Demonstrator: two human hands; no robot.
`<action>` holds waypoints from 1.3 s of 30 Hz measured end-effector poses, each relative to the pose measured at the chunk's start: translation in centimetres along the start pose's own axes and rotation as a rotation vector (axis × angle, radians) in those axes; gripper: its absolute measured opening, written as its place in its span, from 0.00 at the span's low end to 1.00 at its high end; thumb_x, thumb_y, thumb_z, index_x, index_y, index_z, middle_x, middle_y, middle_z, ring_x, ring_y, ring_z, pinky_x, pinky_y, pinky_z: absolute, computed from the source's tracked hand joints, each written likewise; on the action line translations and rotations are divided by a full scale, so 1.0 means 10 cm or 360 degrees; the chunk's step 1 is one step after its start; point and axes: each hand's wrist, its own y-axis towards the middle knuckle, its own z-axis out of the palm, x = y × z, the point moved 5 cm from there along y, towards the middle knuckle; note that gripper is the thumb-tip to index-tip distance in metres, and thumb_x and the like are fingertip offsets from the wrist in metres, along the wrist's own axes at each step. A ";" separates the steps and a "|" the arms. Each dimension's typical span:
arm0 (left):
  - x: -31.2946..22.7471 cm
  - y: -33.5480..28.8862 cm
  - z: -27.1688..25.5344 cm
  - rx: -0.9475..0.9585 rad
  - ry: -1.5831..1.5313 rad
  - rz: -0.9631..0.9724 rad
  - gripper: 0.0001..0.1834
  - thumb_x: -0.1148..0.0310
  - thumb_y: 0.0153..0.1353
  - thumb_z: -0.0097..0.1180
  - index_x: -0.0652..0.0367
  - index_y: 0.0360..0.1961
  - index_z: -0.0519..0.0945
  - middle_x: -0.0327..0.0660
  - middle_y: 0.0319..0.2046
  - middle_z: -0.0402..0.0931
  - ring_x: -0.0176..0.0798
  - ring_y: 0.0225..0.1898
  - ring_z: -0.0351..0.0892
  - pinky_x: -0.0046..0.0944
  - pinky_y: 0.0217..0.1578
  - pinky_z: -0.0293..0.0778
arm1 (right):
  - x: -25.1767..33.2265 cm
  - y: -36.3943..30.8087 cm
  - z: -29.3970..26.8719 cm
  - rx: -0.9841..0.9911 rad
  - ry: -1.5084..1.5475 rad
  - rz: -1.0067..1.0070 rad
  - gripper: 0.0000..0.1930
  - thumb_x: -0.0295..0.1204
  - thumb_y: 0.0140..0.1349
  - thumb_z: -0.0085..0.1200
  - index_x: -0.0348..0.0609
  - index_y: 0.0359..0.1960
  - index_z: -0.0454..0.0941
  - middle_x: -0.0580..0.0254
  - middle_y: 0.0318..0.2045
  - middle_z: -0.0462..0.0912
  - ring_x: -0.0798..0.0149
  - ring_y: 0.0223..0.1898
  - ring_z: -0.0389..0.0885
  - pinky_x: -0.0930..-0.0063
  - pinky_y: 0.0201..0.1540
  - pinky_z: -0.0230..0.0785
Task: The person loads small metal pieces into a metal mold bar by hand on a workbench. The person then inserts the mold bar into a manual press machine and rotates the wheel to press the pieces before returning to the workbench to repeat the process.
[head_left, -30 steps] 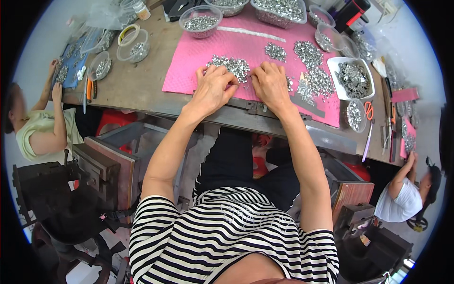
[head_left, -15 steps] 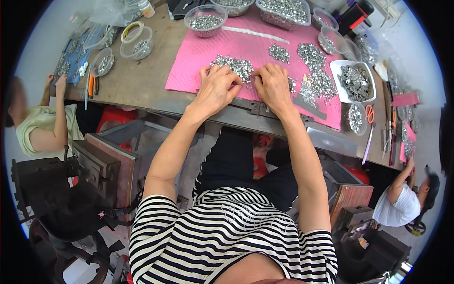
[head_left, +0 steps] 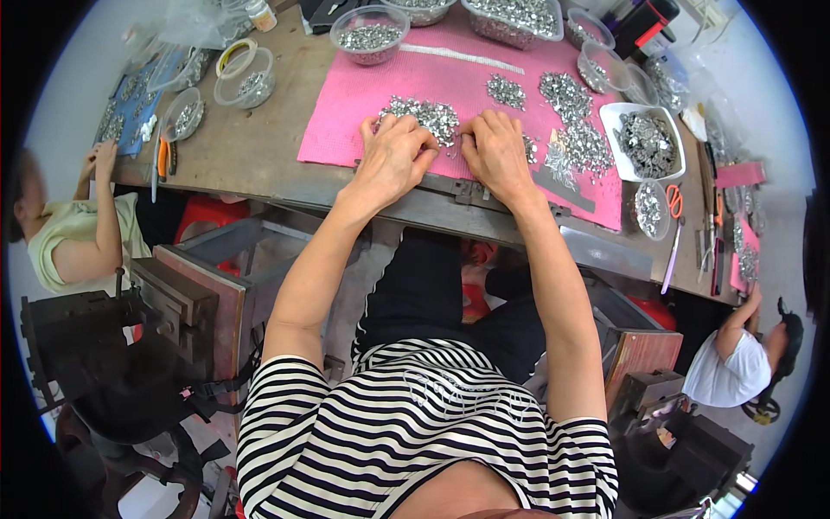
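Note:
My left hand [head_left: 391,160] rests at the near side of a pile of small silvery metal pieces [head_left: 432,119], its fingers curled down and closed. My right hand [head_left: 496,156] is just right of the same pile, fingers also bent and drawn together over the pink mat [head_left: 333,130]. Whatever sits between the fingertips of either hand is hidden or too small to make out. Farther right on the mat lie a small heap [head_left: 506,91] and larger heaps of silvery pieces [head_left: 581,145], with thin pale strips [head_left: 561,164] beside them.
Clear tubs of metal pieces [head_left: 370,36] line the far side. A white tray [head_left: 610,143] and orange-handled scissors [head_left: 674,201] are at the right. Orange-handled pliers [head_left: 162,157] lie left. A co-worker [head_left: 73,229] sits left, another person [head_left: 731,368] right. Machines stand below the table.
Both hands stay in nearly the same place by the pile, with only slight finger shifts. The whole view has moved a little. The left co-worker's hands have come closer together.

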 end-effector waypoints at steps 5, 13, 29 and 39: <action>-0.22 -0.04 -0.02 -0.0110 -0.0022 -0.0008 0.03 0.70 0.62 0.62 0.53 0.37 0.83 0.35 0.35 0.78 0.41 0.45 0.76 0.57 0.62 0.56 | -0.09 -0.17 -0.36 -0.0032 0.0312 0.0154 0.03 0.22 0.59 0.59 0.39 0.35 0.79 0.57 0.33 0.79 0.53 0.37 0.77 0.60 0.41 0.66; -0.69 -0.09 0.27 -0.0122 -0.0351 0.0321 0.06 0.71 0.57 0.64 0.54 0.35 0.80 0.35 0.34 0.76 0.42 0.44 0.76 0.61 0.62 0.55 | 0.01 -0.79 -0.68 -0.0039 0.0471 0.0195 0.08 0.18 0.59 0.59 0.38 0.38 0.75 0.55 0.35 0.77 0.51 0.39 0.76 0.59 0.44 0.65; -0.70 -0.12 0.46 -0.0120 -0.0369 0.0217 0.08 0.69 0.60 0.66 0.54 0.40 0.83 0.36 0.36 0.79 0.43 0.45 0.77 0.56 0.65 0.56 | 0.06 -0.90 -0.67 -0.0168 0.0308 -0.0003 0.12 0.17 0.55 0.60 0.38 0.42 0.79 0.57 0.40 0.80 0.53 0.41 0.79 0.61 0.45 0.68; -0.48 -0.09 0.22 -0.0319 -0.0088 0.0060 0.20 0.58 0.65 0.62 0.52 0.56 0.81 0.41 0.53 0.79 0.50 0.60 0.72 0.68 0.67 0.52 | 0.01 -0.90 -0.76 -0.0317 0.0316 0.0195 0.10 0.16 0.56 0.60 0.39 0.39 0.81 0.57 0.37 0.83 0.53 0.39 0.80 0.63 0.45 0.68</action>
